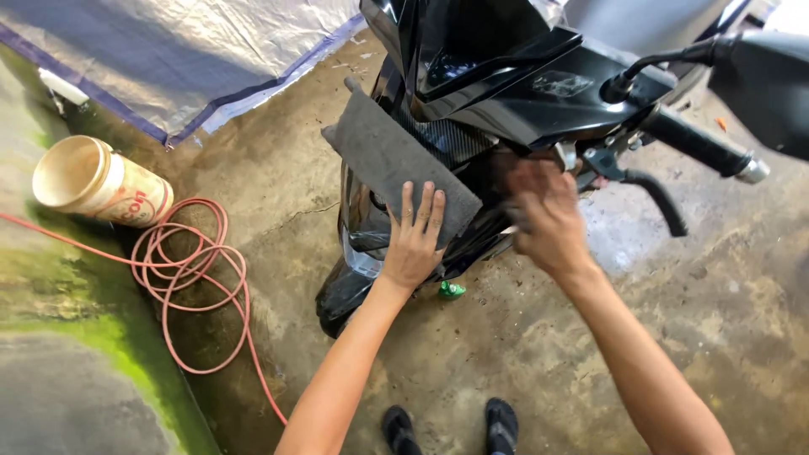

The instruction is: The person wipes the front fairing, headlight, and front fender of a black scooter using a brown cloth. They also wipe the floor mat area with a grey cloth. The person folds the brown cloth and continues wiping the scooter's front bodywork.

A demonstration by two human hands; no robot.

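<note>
Two hands busy on black scooter (506, 76), parked on wet concrete floor (522, 354). Far left: cream bucket (93, 181) on its side, red hose (190, 278) coiled just beside it. Left hand (413, 240) flat, fingers spread, pressing lower end of grey cloth (392, 156) against scooter front. Step looks like wiping; next move likely needs steady push along panel. Right hand (543, 215) blurry, near handlebar (695, 143); cannot tell if spread or pinching. Small green thing (451, 290) on floor under scooter.
</note>
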